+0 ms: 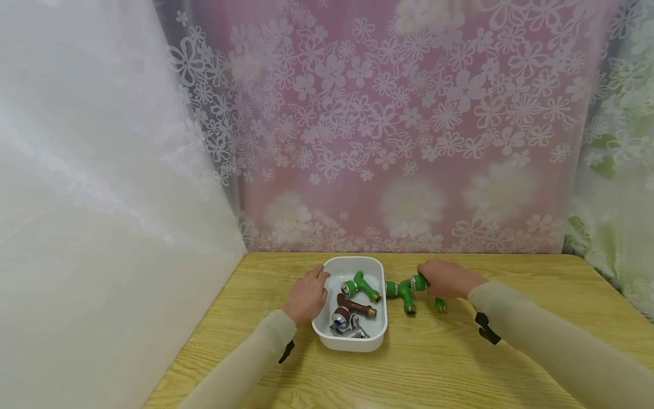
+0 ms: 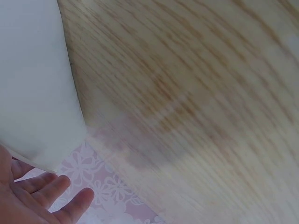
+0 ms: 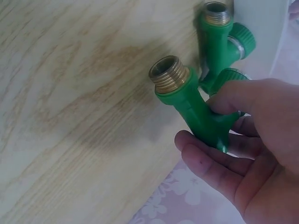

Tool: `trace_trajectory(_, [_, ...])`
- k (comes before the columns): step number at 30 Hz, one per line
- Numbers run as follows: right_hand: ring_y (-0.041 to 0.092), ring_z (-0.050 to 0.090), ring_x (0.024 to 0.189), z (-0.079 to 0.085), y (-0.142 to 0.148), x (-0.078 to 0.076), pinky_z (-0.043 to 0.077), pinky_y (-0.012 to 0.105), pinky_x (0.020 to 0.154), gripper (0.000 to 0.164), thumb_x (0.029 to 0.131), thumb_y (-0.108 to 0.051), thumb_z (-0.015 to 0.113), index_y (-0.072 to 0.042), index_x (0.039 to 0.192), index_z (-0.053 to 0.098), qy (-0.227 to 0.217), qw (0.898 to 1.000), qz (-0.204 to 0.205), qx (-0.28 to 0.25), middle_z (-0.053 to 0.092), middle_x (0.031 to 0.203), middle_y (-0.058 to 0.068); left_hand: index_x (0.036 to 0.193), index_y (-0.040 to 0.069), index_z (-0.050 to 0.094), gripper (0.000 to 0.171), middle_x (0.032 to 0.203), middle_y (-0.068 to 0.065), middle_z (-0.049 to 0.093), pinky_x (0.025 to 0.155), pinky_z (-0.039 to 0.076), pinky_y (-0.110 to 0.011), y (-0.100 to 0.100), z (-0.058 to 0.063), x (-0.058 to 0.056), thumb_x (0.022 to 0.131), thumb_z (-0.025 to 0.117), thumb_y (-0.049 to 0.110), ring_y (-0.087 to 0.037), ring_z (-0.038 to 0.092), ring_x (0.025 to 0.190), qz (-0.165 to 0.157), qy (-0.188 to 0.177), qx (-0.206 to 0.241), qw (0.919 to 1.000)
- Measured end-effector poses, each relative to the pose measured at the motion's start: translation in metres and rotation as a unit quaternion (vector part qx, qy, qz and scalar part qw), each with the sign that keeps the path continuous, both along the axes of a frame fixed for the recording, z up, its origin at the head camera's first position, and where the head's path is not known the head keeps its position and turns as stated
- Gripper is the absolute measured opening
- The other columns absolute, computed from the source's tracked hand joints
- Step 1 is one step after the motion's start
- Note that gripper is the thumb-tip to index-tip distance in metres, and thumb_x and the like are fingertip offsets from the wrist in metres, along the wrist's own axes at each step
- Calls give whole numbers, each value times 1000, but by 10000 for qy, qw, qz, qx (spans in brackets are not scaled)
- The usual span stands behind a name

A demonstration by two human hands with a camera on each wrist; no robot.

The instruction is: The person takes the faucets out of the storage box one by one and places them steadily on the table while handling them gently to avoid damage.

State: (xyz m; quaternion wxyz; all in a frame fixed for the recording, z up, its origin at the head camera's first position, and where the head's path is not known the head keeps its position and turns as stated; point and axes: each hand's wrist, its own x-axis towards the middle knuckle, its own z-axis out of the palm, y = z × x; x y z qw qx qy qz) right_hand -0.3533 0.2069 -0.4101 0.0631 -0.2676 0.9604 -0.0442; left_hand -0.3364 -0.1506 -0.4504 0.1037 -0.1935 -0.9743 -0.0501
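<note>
My left hand [image 1: 306, 294] rests at the left rim of a white tray [image 1: 352, 343], fingers loosely extended in the left wrist view. Inside the tray lie a green tap [image 1: 364, 284], a brown tap [image 1: 355, 307] and silver metal tap parts [image 1: 352, 328]. To the right of the tray, my right hand [image 1: 447, 278] holds a green tap [image 3: 198, 109] between thumb and fingers. Its brass threaded end points away from the palm. A further green tap [image 1: 406, 295] lies on the table between the tray and that hand, close to the tray's right wall.
The wooden table [image 1: 434, 363] carries the tray and taps. Behind it hangs a pink floral curtain [image 1: 403, 142]. A pale sheet [image 1: 102, 199] borders the left side, and floral sheeting [image 1: 618, 187] hangs at the right.
</note>
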Motion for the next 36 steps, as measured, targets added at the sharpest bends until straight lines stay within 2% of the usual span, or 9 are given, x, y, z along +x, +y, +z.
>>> trace_trajectory(9, [14,52,73,-7,2,2,43,33,61,24,89,-11,77,-5,108,64,70,10000,0,-22,58,100,8,140,6,54,39,154,-15,44,106,49,-49,0,-1,0,103,51,17,-31,48,139,49,4,17,10000])
trace_trajectory(15, [15,50,73,-8,4,0,42,33,62,19,87,-9,77,-5,103,66,153,9999,55,58,58,95,5,140,7,54,39,154,-15,44,106,49,-50,0,-2,-2,102,51,16,-31,48,139,32,29,44,10000])
trace_trajectory(24, [15,46,69,-16,4,-3,37,34,61,10,88,-6,72,-12,89,64,329,9991,75,262,58,86,-2,139,7,55,39,153,-15,45,105,49,-50,0,-2,-1,102,52,17,-31,49,138,41,33,7,10000])
trace_trajectory(36, [15,49,70,-20,1,-3,38,35,61,8,89,-6,70,-12,94,67,376,9990,-51,243,62,87,0,140,7,54,39,155,-15,43,107,48,-50,1,-1,-2,103,50,17,-31,47,140,69,-44,6,10000])
